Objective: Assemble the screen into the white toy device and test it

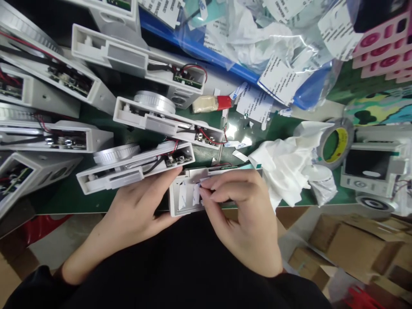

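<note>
At the table's near edge lies a white plastic housing (176,207), its open inside facing up. My left hand (137,206) grips its left end, the index finger at the far side and the thumb at the near side. Inside the housing are two white adhesive strips, a left strip (183,195) and a right strip (196,195). My right hand (246,206) is over the housing's right part, thumb and fingertips pinched at the right strip's upper end. That hand hides much of the housing.
Several half-built white devices, one with a silver dial (117,153), crowd the left. A blue tray (238,64) holds a plastic bag of labels (277,77). White cloth-like material (283,167), a tape roll (335,141) and a device with a screen (370,163) stand right. Cardboard boxes (350,244) lie below.
</note>
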Available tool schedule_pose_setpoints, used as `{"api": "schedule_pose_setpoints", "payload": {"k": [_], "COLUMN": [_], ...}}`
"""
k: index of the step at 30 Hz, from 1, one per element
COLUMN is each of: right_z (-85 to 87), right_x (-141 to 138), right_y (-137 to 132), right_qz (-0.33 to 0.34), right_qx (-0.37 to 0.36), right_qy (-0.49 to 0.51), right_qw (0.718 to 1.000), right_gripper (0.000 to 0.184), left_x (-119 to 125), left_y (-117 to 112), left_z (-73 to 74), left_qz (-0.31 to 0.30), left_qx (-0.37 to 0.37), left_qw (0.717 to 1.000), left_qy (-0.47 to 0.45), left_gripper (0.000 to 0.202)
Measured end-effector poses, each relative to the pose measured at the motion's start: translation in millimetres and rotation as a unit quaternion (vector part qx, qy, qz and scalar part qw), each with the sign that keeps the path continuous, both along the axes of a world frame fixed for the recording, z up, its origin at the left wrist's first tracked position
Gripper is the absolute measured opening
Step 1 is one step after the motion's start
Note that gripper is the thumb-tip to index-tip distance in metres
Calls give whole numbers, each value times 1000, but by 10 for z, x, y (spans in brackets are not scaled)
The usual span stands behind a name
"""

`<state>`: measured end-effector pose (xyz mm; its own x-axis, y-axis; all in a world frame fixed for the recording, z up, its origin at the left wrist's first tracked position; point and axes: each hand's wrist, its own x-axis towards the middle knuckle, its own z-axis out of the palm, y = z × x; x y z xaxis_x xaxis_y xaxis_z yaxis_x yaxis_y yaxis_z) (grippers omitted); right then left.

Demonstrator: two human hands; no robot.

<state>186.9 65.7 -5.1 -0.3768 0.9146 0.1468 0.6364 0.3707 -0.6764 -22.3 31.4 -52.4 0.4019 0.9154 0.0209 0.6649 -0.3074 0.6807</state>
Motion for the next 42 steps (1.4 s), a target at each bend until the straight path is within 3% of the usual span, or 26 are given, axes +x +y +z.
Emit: {"api": "schedule_pose_setpoints", "payload": {"k": [13, 23, 31, 37, 42], "right_z": [-46, -23, 18, 57, 239], "right_x": [12, -3, -60, 56, 257], "right_y": [1, 0, 27, -106, -48], "right_qz": [31, 7, 43, 60, 83], "right_qx": [-20, -26, 18, -49, -124], "right_qy": [18, -2, -25, 35, 78], "right_qw": [999, 1000, 999, 996, 986], "right_gripper": [33, 34, 38, 37, 37], "left_x": [-15, -10, 2, 1, -8], "left_y": [-9, -12, -10, 0, 3], "left_z": [-8, -11, -37, -28, -20], "left_qz": [-1, -1, -1, -2, -10], "left_qx": [15, 19, 43, 43, 56], "left_qw": [1000, 1000, 999, 999, 998], "left_qy": [-13, -8, -5, -1, 9], "left_gripper": [62, 60, 59, 55, 51]}}
